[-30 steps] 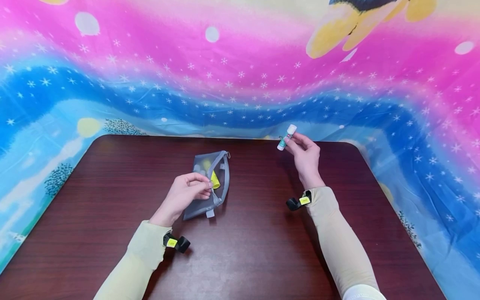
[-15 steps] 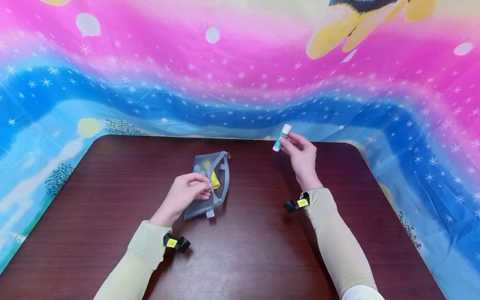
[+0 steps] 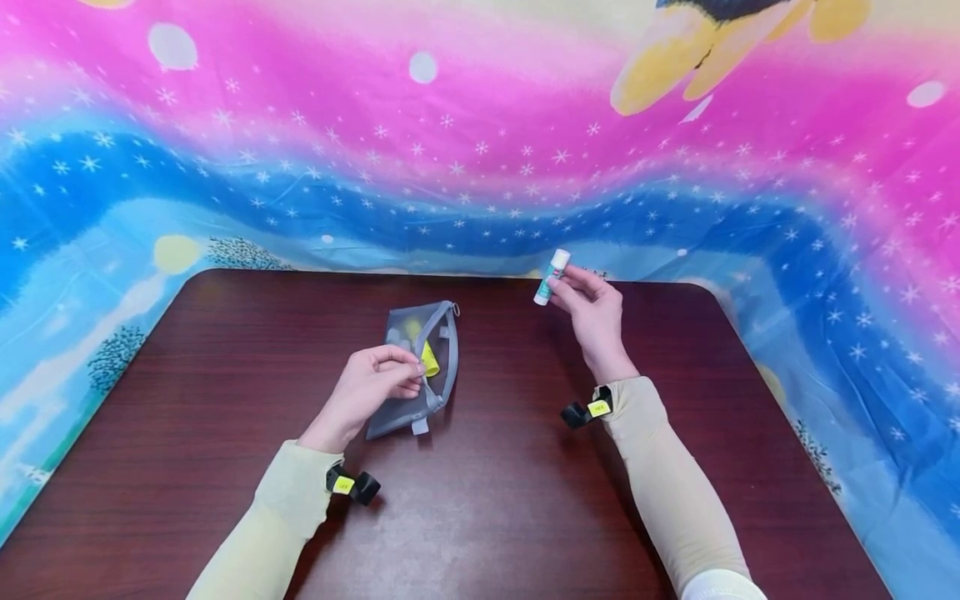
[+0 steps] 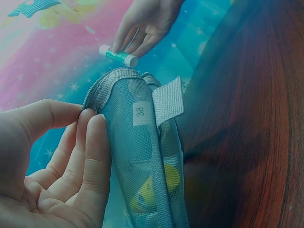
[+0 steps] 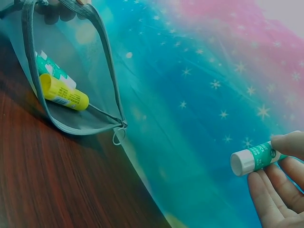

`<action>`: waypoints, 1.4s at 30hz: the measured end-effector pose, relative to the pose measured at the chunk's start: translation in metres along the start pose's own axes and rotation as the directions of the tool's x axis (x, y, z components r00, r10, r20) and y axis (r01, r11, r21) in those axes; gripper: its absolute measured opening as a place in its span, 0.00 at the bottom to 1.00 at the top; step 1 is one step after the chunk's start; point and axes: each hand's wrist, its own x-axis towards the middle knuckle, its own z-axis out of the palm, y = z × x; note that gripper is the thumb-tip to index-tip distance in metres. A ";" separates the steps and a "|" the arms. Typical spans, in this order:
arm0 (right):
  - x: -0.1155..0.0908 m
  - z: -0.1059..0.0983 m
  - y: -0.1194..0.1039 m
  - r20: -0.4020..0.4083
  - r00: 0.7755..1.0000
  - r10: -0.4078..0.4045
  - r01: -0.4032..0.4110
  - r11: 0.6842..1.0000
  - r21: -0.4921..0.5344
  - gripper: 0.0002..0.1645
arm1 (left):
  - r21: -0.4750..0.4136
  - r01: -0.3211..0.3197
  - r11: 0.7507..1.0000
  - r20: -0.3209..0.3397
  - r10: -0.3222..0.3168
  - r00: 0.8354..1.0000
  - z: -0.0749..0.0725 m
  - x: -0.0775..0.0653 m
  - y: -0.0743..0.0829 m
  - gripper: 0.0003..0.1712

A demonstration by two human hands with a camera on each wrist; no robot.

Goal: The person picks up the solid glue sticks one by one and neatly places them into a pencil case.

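Observation:
My left hand (image 3: 375, 383) pinches the zippered edge of a grey mesh zip pouch (image 3: 397, 417) between thumb and fingers. The pouch's mouth gapes toward the right. Inside it lie a yellow glue stick (image 5: 64, 92) and a green-and-white tube (image 5: 54, 69), both seen through the opening in the right wrist view. Up and to the right, my right hand (image 3: 596, 321) holds a green-and-white glue stick (image 3: 552, 277) with thumb and fingertips. That glue stick is raised above the table's far side, tilted, white cap upward, apart from the pouch.
A dark red-brown wooden table (image 3: 480, 517) lies under both arms. Behind it hangs a pink and blue printed cloth (image 3: 480, 167) with snowflakes, close along the far edge and sides. A small metal ring (image 5: 118, 137) dangles at the pouch's zipper end.
My right hand has moved left with the glue stick, nearer the pouch. The left hand and the pouch have stayed in place.

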 end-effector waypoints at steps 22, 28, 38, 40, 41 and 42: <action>-0.009 0.013 0.006 0.021 1.000 -0.005 0.005 0.999 0.035 0.23 | -0.006 0.003 1.000 -0.001 -0.003 1.000 0.000 0.000 0.000 0.12; -0.012 0.017 0.008 0.033 0.999 -0.010 0.008 0.999 0.049 0.22 | -0.012 -0.001 1.000 0.004 0.001 1.000 0.000 0.001 -0.001 0.13; -0.019 0.022 0.009 0.068 0.997 0.023 -0.022 1.000 -0.005 0.22 | -0.009 -0.002 1.000 0.003 0.003 1.000 0.000 0.001 -0.001 0.13; -0.020 0.022 0.009 0.077 0.997 0.026 -0.026 1.000 -0.009 0.22 | -0.008 -0.002 1.000 0.000 0.002 1.000 0.000 0.001 -0.001 0.13; -0.021 0.023 0.010 0.081 0.996 0.028 -0.028 1.000 -0.008 0.22 | -0.008 -0.003 1.000 0.000 0.003 1.000 0.000 0.000 -0.001 0.13; -0.021 0.023 0.010 0.084 0.996 0.030 -0.030 1.000 -0.009 0.22 | -0.008 -0.004 1.000 0.002 0.004 1.000 0.000 0.000 -0.001 0.13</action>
